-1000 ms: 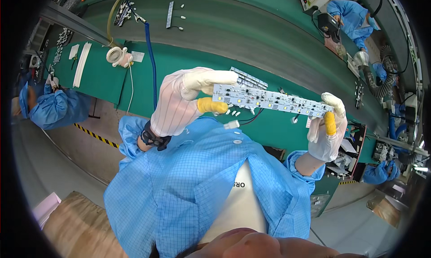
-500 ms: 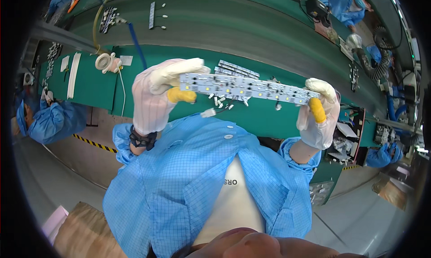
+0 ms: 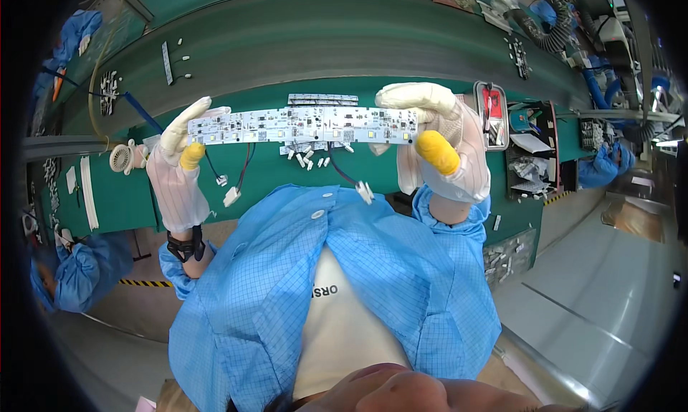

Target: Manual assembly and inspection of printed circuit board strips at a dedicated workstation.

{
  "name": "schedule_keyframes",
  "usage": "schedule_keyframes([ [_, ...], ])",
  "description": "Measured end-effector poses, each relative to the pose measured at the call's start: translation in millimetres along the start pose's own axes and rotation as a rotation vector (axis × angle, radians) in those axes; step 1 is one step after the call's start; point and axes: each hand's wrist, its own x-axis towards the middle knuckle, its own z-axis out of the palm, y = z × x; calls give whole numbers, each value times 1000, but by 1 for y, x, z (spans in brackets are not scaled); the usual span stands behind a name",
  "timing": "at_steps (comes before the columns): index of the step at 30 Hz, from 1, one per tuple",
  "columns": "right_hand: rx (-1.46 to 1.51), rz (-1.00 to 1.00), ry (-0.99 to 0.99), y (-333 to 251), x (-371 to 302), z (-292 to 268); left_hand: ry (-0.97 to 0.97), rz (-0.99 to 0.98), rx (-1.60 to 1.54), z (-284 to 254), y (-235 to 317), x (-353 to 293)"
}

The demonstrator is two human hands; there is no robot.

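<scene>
A long white LED circuit board (image 3: 301,125) is held up level above the green bench, its component side showing. My left hand (image 3: 179,172), in a pale striped glove with a yellow thumb tip, pinches the board's left end. At the other end my right hand (image 3: 444,143), gloved the same way, grips it between thumb and fingers. Red and dark wires hang below the board with white connectors (image 3: 231,195). Behind it on the bench lie more LED boards (image 3: 322,99) and several small white connectors (image 3: 307,158).
A grey conveyor belt (image 3: 301,46) runs behind the bench with a board strip (image 3: 167,62) on it. A small fan (image 3: 123,157) stands at left. On the right are a metal tray (image 3: 490,115) and a dark bin (image 3: 530,157). Co-workers in blue sit to both sides.
Both hands and the board have shifted left in view, and the board has come level. Its hanging wires and connectors show more plainly. The whole view has also turned.
</scene>
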Motion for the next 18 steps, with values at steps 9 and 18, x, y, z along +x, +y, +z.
schedule_keyframes([
  [9,-273,149,175,3,7,-5,15,62,-311,4,13,-11],
  [18,-4,89,90,16,10,-13,-63,78,-290,2,17,-15],
])
